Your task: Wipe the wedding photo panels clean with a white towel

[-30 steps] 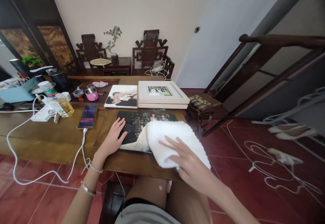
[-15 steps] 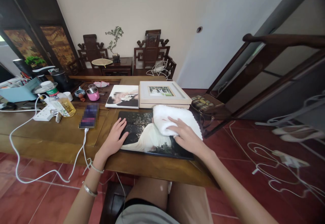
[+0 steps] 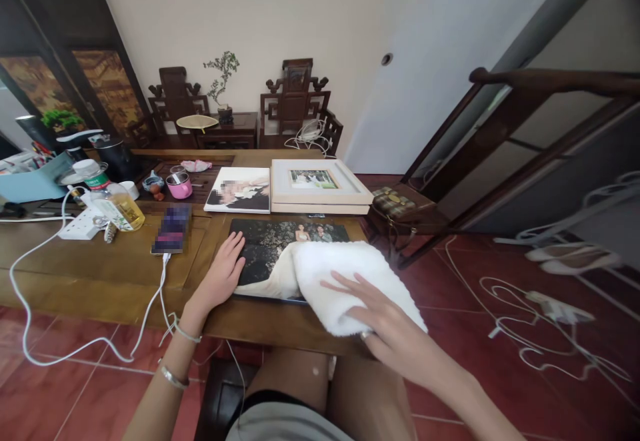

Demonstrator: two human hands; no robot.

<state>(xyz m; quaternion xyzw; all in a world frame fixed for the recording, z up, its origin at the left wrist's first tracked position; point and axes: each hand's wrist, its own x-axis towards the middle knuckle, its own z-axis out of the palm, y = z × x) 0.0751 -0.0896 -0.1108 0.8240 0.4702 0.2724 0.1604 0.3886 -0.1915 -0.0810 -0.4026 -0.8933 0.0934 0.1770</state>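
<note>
A large photo panel lies flat on the wooden table, showing two people and a long pale dress among dark foliage. My left hand rests on its left edge, fingers stretched out. In my right hand is a fluffy white cloth, folded and pressed down over the panel's lower right part. The cloth hides that corner and overhangs the table's front edge. My right fingers lie across the top of it, and a ring shows on that hand.
Behind the panel lie a smaller photo panel and stacked picture frames. Left of it are a phone on a white cable, a pink cup, an oil bottle and a power strip. A wooden chair stands at the right.
My right hand has drawn the white cloth down towards me and slightly right, uncovering the two pictured people. The left hand stays on the panel's edge.
</note>
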